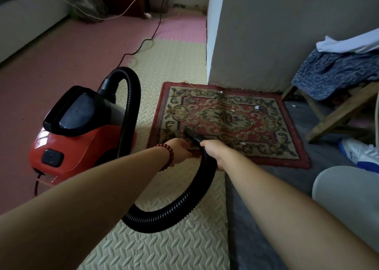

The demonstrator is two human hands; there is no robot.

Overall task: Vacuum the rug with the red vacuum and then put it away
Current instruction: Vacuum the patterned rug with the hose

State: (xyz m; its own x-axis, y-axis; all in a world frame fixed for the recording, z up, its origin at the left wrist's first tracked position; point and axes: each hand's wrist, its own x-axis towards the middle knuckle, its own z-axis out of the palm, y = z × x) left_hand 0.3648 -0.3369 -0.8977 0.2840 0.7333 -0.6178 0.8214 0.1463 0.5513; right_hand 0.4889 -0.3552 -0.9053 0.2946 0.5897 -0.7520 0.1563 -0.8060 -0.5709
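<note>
The rug [235, 115], red-bordered with a floral pattern, lies flat on the floor against the foot of a white wall [266, 33]. The red vacuum [82, 146] sits just left of the rug on the cream foam mat [174, 249], apart from the rug's edge. Its black ribbed hose [174, 208] arches up from the top of the body, drops behind it, then loops along the mat in front of the rug and rises to the near edge. The right hand [213, 148] grips the end of the hose there, fingers wrapped round it, and the black nozzle [192, 135] rests on the rug's near-left part. The left hand [181, 149], with a red bead bracelet [167, 157] at the wrist, lies on the rug's near-left edge just beside the hose; its fingers are hidden, so I cannot tell whether they hold anything. A few white scraps [256, 107] lie toward the rug's far right. A wooden stool [338, 115] draped with blue cloth [338, 72] stands right of the rug. A black cord [143, 44] trails across the floor beyond the vacuum.
</note>
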